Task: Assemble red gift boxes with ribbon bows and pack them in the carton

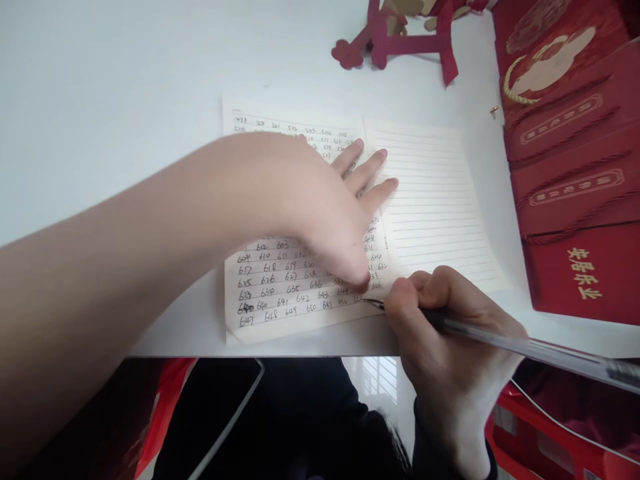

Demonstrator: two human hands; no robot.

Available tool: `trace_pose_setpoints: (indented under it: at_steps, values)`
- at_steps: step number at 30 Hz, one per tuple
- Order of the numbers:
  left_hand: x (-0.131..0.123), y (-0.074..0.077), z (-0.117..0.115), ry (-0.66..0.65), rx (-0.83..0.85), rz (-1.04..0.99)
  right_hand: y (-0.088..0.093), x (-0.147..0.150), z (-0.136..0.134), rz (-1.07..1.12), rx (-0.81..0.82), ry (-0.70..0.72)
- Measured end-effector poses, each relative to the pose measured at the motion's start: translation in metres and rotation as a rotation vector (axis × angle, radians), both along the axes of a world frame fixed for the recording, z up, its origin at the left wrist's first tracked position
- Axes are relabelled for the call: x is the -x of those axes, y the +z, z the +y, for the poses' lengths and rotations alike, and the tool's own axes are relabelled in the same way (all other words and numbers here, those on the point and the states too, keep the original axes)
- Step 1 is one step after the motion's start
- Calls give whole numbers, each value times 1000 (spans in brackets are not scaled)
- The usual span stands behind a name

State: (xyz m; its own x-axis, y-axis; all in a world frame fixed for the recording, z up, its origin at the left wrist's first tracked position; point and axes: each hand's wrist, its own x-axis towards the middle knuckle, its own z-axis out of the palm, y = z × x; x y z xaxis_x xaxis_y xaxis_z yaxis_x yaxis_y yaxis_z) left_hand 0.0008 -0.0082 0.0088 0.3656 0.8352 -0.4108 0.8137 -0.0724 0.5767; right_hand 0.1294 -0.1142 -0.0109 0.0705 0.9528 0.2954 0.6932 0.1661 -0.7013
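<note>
A lined notebook [435, 200] lies open on the white table, its left page covered in rows of handwritten numbers and its right page blank. My left hand [335, 200] rests flat across the written page with fingers spread toward the fold, hiding the middle rows. In my right hand [445, 340] a clear-barrelled pen [530, 350] is gripped, black at the grip. Its tip touches the bottom row, at the number after 652, just below my left thumb.
Several red gift bags [575, 173] with rope handles stand along the right edge. Red cut-out decorations [395, 43] lie at the back. A small gold bit [494, 112] sits beside the bags. Below the table's front edge [310, 356] are dark clothing, a white cable [230, 420] and red stools [555, 433].
</note>
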Motion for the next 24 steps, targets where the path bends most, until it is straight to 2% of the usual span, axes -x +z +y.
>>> trace_pose_setpoints:
  at_steps: [3,6,10,16,19,22,24]
  values:
    - [4,1,2,-311,22,130,-3,-1,-1,152,47,-45]
    - [10,0,5,-407,51,168,-8,-3,-2,477,7,-91]
    - [16,0,3,-412,36,126,-16,-7,-2,881,-33,37]
    - [27,0,5,-482,37,137,-22,-12,8,1243,69,201]
    - [29,4,-1,-465,34,134,-25,-13,13,1353,152,275]
    - [27,5,-13,-394,44,103,-28,-11,15,1369,178,210]
    - [29,4,-19,-325,29,-30,-30,-8,15,1322,148,93]
